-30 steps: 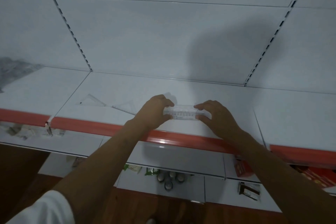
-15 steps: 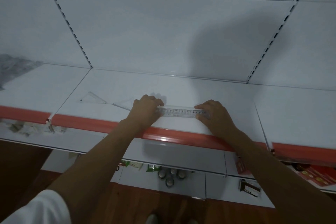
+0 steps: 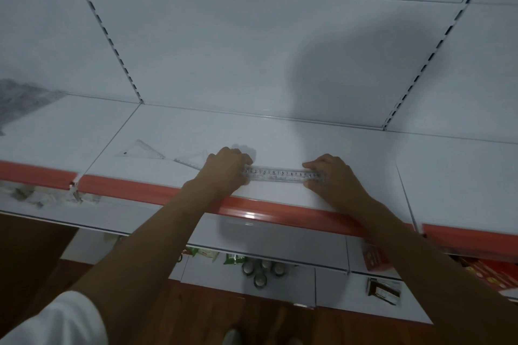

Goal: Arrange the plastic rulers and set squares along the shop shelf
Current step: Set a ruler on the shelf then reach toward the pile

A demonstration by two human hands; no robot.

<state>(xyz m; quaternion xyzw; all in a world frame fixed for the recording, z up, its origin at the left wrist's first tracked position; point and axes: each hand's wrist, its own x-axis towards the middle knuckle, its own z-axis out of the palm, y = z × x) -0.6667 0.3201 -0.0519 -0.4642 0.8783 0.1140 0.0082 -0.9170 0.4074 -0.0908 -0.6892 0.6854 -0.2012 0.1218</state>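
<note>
Step in hand — laying clear plastic ruler (image 3: 283, 174) flat on white shelf (image 3: 280, 137), near red front edge (two clear set squares (image 3: 144, 150) lie left). Left hand (image 3: 225, 169), right hand (image 3: 330, 173) pinch its ends. Next: let go, likely nudge straight.

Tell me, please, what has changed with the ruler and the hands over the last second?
The clear ruler went from tilted up between the hands to lying flat on the shelf. The left hand and right hand still hold its ends. The two set squares beside the left hand stayed put.
</note>
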